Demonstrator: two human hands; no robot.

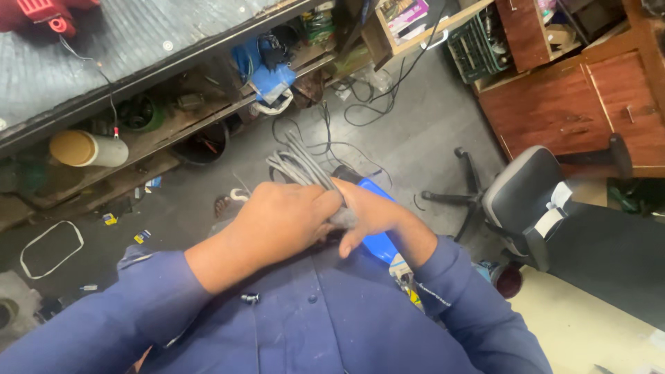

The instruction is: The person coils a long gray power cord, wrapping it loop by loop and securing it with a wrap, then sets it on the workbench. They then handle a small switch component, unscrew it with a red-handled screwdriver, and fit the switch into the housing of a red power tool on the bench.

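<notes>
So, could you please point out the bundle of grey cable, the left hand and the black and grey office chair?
Bundle of grey cable [299,165]: head view, on the looped strands above the hands.
Left hand [284,218]: head view, on its back.
Black and grey office chair [521,188]: head view, on the grey backrest.

Grey cable bundle [299,166], several thin strands gathered side by side into a loose coil, stuck up and away from the chest at a tilt. Lower end was clamped between both hands, held in mid-air above the floor. Loops fanned slightly at the far end. Strand count was probably five or six, hard to tell.
</notes>
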